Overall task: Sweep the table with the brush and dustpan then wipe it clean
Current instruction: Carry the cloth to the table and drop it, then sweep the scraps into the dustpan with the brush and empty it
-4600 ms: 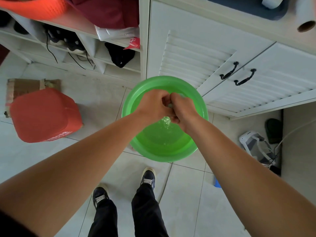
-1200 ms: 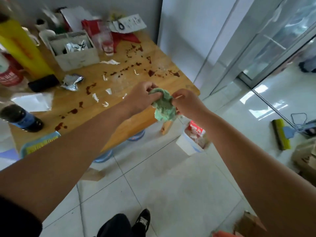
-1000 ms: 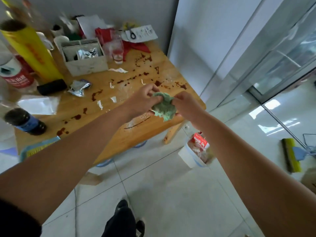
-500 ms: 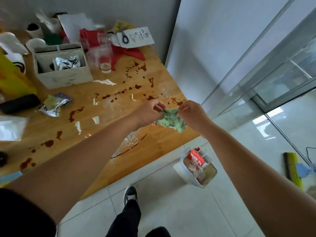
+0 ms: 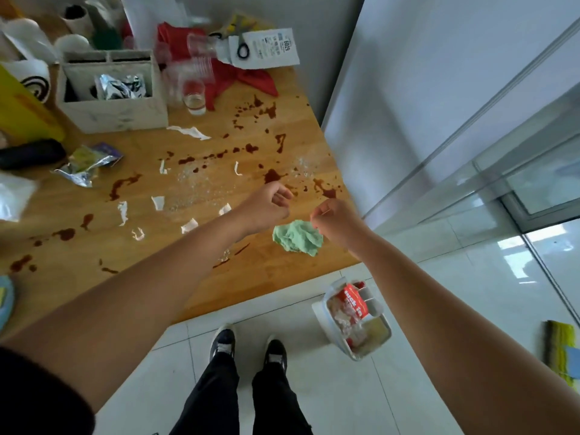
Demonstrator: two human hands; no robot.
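Observation:
A crumpled green cloth [image 5: 296, 237] rests on the wooden table [image 5: 78, 265] near its front right corner. My right hand [image 5: 337, 221] pinches the cloth's upper right edge. My left hand [image 5: 266, 205] hovers just left of the cloth with loosely curled fingers and holds nothing. Red-brown stains [image 5: 273, 175], torn white paper scraps [image 5: 188, 132] and clear crumbs [image 5: 201, 186] are spread over the tabletop. A yellow-green brush with a blue part [image 5: 561, 350] lies on the floor at the far right edge.
A white bin [image 5: 320, 315] full of rubbish stands on the floor under the table's right corner. At the table's back are a white box [image 5: 113, 116], a glass [image 5: 194, 95], a red cloth [image 5: 248, 77], a foil wrapper [image 5: 84, 164] and a black case [image 5: 29, 153].
I wrung the cloth over a green basin, then carried it to the table. My left hand has let go of it, and the cloth has dropped onto the tabletop.

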